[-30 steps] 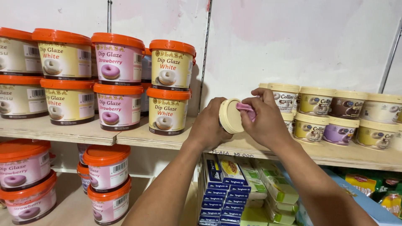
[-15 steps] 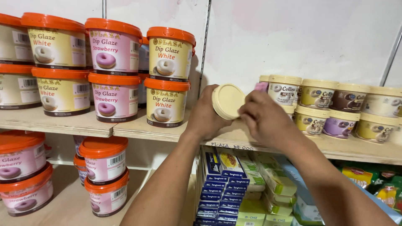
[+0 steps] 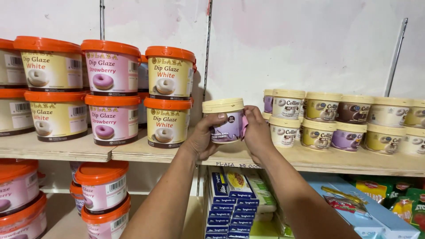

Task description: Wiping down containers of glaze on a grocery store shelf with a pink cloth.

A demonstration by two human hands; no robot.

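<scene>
Small tub (image 3: 225, 120) sits gripped between left hand (image 3: 201, 137) and right hand (image 3: 256, 132), above shelf (image 3: 310, 159); stacked buckets (image 3: 166, 97) left of grip, small tub rows (image 3: 336, 119) right, boxes (image 3: 230, 199) below.

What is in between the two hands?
A small tub with a cream lid and purple label sits between the left hand and the right hand, upright, gripped from both sides. The head view shows it.

Purple-labelled cream-lidded tub (image 3: 226, 121) mid-frame; orange-lidded buckets (image 3: 113, 66) left shelf; blue boxes (image 3: 232, 212) below
</scene>
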